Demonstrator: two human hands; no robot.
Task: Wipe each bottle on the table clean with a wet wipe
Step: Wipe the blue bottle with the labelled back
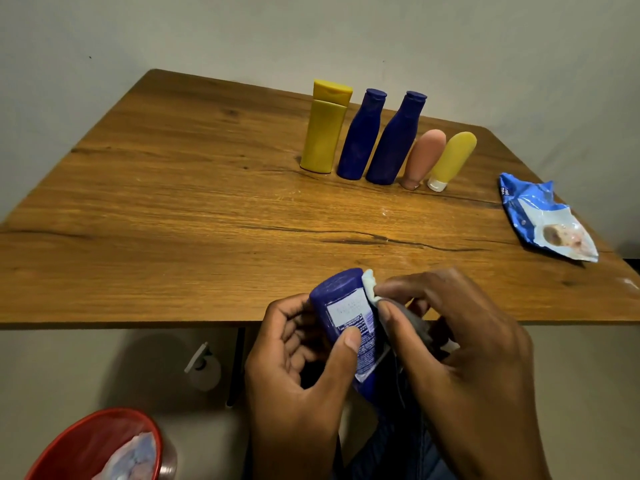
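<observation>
Bottles [379, 140] line the table [173, 202] beyond the blue bottle [341, 313] my left hand [298, 368] grips, my right hand [460, 344] pinching a wipe [370, 287] and hiding its cap end.

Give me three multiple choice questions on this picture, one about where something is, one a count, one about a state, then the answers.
1. Where is the wipe pack?
A. table's right edge
B. in the bin
C. behind the bottles

2. How many bottles stand in the row?
A. three
B. five
C. seven

3. What is the left hand doing?
A. resting flat
B. gripping a blue bottle
C. pointing

Answers:
1 A, it lies by the table's right edge.
2 B, two yellow, two blue, one pink.
3 B, thumb and fingers wrap the bottle, and the right hand presses a wipe on it.
</observation>
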